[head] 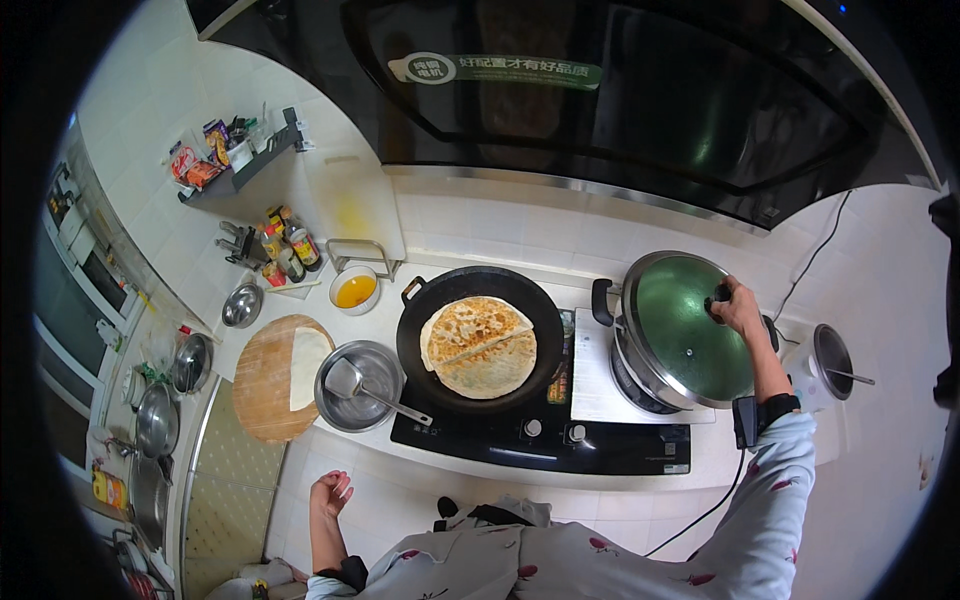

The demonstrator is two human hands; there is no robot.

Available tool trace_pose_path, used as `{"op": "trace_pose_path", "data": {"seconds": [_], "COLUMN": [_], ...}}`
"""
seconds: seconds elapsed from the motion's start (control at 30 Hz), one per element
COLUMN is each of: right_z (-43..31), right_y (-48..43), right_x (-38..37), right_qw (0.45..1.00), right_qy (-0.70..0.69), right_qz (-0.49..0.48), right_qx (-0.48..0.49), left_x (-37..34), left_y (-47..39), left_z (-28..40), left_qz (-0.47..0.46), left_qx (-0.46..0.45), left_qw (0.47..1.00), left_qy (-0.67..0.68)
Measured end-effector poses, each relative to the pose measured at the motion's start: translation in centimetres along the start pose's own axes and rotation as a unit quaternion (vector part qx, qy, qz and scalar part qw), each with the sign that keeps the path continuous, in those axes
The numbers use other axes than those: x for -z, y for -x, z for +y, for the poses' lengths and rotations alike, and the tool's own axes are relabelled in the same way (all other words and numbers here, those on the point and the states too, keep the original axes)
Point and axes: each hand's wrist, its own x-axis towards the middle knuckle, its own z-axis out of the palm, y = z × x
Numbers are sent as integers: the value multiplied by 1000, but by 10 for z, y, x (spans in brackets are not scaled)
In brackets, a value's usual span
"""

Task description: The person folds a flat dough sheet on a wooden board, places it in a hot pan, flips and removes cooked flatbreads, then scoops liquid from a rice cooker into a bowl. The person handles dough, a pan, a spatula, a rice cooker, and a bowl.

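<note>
My right hand (738,306) grips the black knob (714,303) of a large glass lid (675,330) with a steel rim. The lid is tilted over an electric pot (626,352), and most of the pot's inside is hidden. My left hand (331,493) hangs with loosely curled fingers in front of the counter, holding nothing. Nearest to it is a steel bowl (334,405) with a ladle (390,403) resting in it. Two browned half-round flatbreads (480,337) lie in a black wok (544,337) on the cooktop (487,439).
A folded sheet of pale dough (306,367) rests on a round wooden board (262,382). Behind it stand a bowl of yellow liquid (355,291), sauce bottles (300,244) and a knife block (246,246). The range hood (637,120) overhangs the counter. A white container (806,367) stands far right.
</note>
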Motion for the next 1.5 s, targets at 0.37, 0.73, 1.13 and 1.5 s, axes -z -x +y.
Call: {"op": "trace_pose_path", "data": {"seconds": [0.37,0.73,1.13,1.5], "right_z": [0,-84,-396,-472], "right_y": [-8,28,273,265], "right_x": [-8,3,-281,-363], "right_qw": [999,946,878,907], "right_qy": [-26,288,19,-49], "right_qz": [-15,107,-247,-380], "right_qx": [27,101,410,172], "left_x": [-9,-14,-36,-50], "left_y": [7,7,-73,-164], "left_z": [-18,-13,55,96], "left_qz": [1,3,-59,-121], "left_qx": [10,2,53,109], "left_qw": [1000,1000,993,977], "left_qy": [5,-21,-92,-139]}}
